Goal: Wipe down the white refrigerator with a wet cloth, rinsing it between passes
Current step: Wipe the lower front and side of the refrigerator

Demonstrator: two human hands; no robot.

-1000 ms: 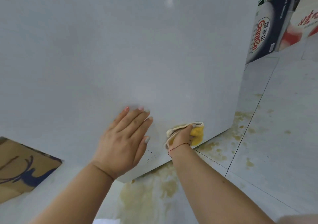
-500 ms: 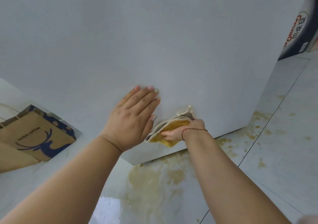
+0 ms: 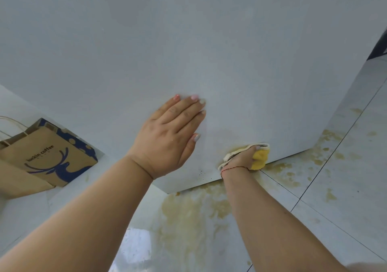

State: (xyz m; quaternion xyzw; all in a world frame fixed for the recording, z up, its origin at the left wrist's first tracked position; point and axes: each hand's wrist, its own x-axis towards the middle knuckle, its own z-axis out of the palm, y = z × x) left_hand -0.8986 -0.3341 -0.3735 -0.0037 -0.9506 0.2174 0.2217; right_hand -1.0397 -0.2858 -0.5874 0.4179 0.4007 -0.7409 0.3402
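The left hand [image 3: 171, 137] lies flat, fingers straight, against the white refrigerator [image 3: 209, 52]. Lower right, the right hand [image 3: 240, 158] grips the yellow cloth [image 3: 259, 157], pressing it to the panel just above its bottom edge, over the stained floor [image 3: 188, 215].

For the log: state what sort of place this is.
Probably a home kitchen or a small shop's back area. A white refrigerator stands on a glossy tiled floor with yellowish stains, and a coffee-shop paper bag sits beside it.
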